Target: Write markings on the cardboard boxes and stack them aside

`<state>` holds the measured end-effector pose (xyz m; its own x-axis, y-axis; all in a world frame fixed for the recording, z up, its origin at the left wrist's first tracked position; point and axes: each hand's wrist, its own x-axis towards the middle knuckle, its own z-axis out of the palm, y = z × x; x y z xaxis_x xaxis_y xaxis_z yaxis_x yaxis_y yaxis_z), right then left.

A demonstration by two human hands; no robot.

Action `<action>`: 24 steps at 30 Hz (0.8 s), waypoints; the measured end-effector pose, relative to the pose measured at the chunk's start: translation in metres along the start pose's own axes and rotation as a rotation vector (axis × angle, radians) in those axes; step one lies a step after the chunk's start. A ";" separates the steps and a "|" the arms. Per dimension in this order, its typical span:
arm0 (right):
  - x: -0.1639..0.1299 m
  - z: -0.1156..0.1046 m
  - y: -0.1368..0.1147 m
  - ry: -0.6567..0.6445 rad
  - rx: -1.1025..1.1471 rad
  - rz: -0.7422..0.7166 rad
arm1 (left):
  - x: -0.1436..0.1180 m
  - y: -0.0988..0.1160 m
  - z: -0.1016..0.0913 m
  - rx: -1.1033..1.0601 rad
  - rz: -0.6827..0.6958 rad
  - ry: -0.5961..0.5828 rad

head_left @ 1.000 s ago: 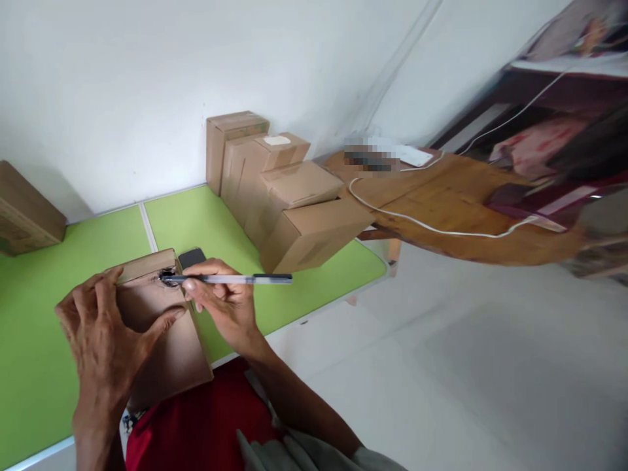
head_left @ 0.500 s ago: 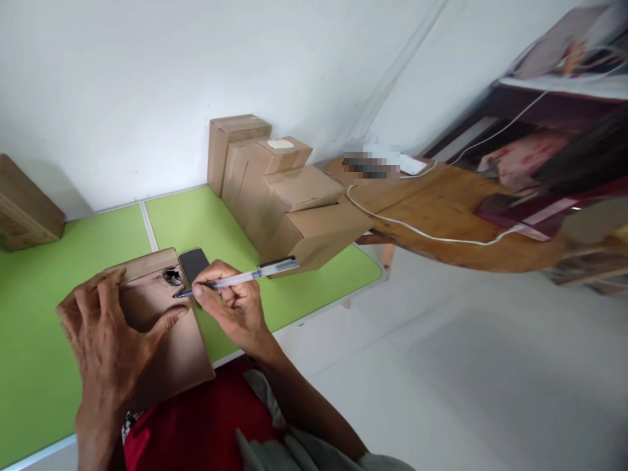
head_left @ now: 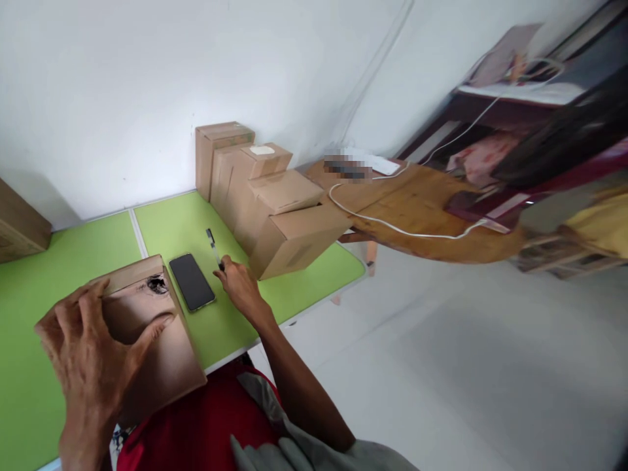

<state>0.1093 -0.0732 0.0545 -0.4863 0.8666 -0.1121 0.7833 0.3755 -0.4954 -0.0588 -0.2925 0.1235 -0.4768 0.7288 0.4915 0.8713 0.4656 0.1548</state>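
Note:
My left hand (head_left: 83, 356) lies spread over a brown cardboard box (head_left: 161, 356) at the near edge of the green table (head_left: 176, 226), gripping its left side. A black scribbled mark (head_left: 157, 284) shows near the box's far corner. My right hand (head_left: 240, 288) reaches out over the table to the right of a black phone (head_left: 191, 281) lying flat. Its fingertips hold the near end of a pen (head_left: 214, 247), which lies low against the table and points away from me.
Several stacked cardboard boxes (head_left: 267, 196) stand at the table's far right corner. Another box (head_left: 17, 222) sits at the far left. A wooden table (head_left: 422, 209) with a white cable (head_left: 392, 226) stands to the right, before cluttered shelves (head_left: 540, 131).
My right hand lifted the pen off the box's scribbled corner and carried it right, past the phone, down to the table. The left hand stayed on the box.

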 end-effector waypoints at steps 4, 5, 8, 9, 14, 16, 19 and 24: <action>0.002 0.019 0.014 -0.048 -0.083 0.105 | 0.001 0.002 0.000 -0.018 0.001 0.015; 0.002 0.021 0.016 -0.054 -0.096 0.115 | 0.002 0.004 0.000 -0.026 -0.005 0.019; 0.001 0.021 0.017 -0.058 -0.115 0.121 | 0.004 0.009 -0.001 -0.039 -0.024 0.046; 0.001 0.021 0.016 -0.051 -0.118 0.118 | 0.004 0.010 -0.001 -0.038 -0.024 0.054; -0.013 0.028 -0.006 -0.001 -0.088 0.040 | 0.004 0.007 -0.002 -0.024 0.002 0.039; -0.017 0.038 -0.019 -0.019 -0.037 0.011 | 0.004 0.004 -0.001 -0.020 0.004 0.035; -0.016 0.051 -0.035 -0.043 0.077 0.029 | 0.003 0.000 0.000 -0.010 -0.005 0.030; -0.006 0.054 -0.034 -0.067 0.255 0.086 | 0.001 0.002 0.001 -0.015 -0.016 0.042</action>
<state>0.0645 -0.1095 0.0256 -0.4530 0.8650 -0.2157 0.7045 0.1991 -0.6812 -0.0578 -0.2905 0.1229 -0.4854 0.6995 0.5246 0.8655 0.4692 0.1752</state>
